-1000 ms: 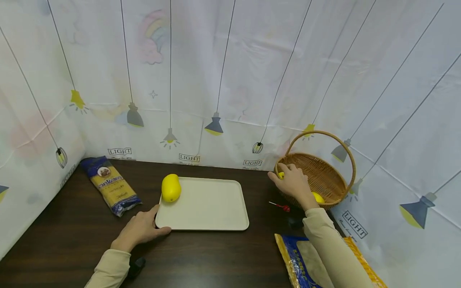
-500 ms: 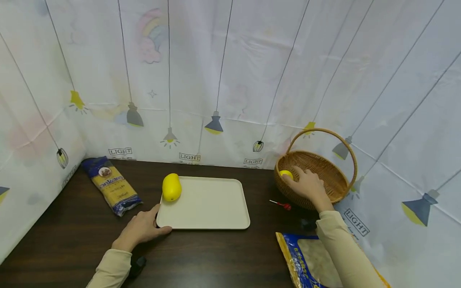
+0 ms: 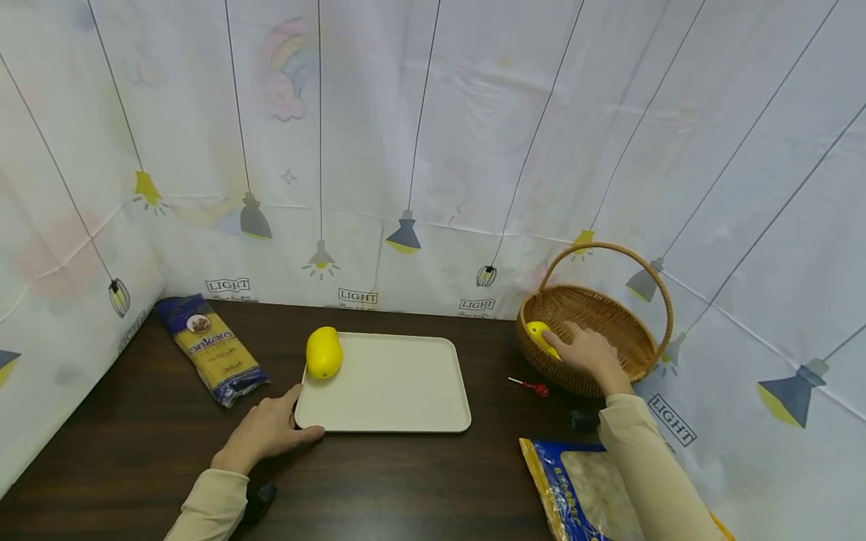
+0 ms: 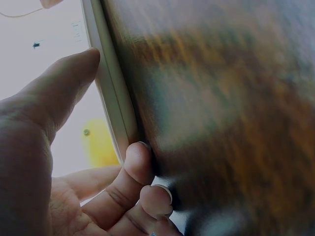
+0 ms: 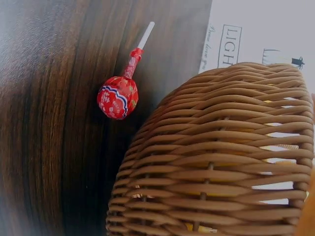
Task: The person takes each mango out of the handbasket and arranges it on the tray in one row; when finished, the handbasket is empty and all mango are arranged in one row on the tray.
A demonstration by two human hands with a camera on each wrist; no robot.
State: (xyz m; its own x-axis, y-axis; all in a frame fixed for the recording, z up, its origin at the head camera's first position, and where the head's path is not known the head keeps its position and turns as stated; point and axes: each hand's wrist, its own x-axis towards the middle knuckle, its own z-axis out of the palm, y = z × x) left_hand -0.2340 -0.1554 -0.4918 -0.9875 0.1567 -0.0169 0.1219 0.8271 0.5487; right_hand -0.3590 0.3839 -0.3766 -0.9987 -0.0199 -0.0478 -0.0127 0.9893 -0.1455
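Note:
The left hand (image 3: pixel 269 427) is at the near left corner of a cream rectangular tray (image 3: pixel 399 391). In the left wrist view its thumb lies on the rim and curled fingers (image 4: pixel 139 162) hold the corner. A yellow oval fruit (image 3: pixel 324 353) rests on the tray's left end. The right hand (image 3: pixel 590 353) reaches down into a brown wicker basket (image 3: pixel 609 309), thumb side against a yellow fruit (image 3: pixel 539 332) at the basket's left. Its other fingertips are hidden inside; I cannot tell whether they grip anything. The basket wall fills much of the right wrist view.
A red lollipop (image 3: pixel 539 389) with a white stick lies in front of the basket. A blue and yellow pasta packet (image 3: pixel 213 347) is at the left. Another blue and yellow bag (image 3: pixel 575 481) lies partly under the right forearm. A printed curtain (image 3: pixel 406 150) hangs behind the table.
The right hand has drawn right and down from the basket's left rim, further into the basket. More yellow shows beside its thumb. The left hand and tray have stayed put.

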